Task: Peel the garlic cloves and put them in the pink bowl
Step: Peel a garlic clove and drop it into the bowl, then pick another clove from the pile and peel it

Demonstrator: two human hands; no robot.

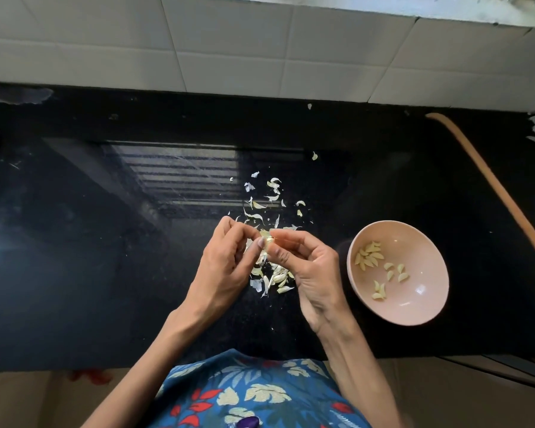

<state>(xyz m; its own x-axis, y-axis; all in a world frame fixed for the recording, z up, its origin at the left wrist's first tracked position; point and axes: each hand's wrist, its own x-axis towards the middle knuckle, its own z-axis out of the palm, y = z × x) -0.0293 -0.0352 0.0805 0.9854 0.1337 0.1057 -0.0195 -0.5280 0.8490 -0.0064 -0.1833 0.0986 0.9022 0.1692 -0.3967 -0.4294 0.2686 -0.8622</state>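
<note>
Garlic clove (267,240) is pinched over the loose skins (274,278) — left hand (226,264) and right hand (306,267) both curled on it. Pink bowl (426,307) waits at three o'clock. Squeezed too hard, it could be shot into the skins — and lost.

Left of the pink bowl (422,250), fingertips (261,242) mostly hide the garlic clove (267,238); right of it, an orange strip (491,183) is cropped.

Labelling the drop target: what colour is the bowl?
The bowl is pale pink, inside and out; only the head view shows it.
</note>
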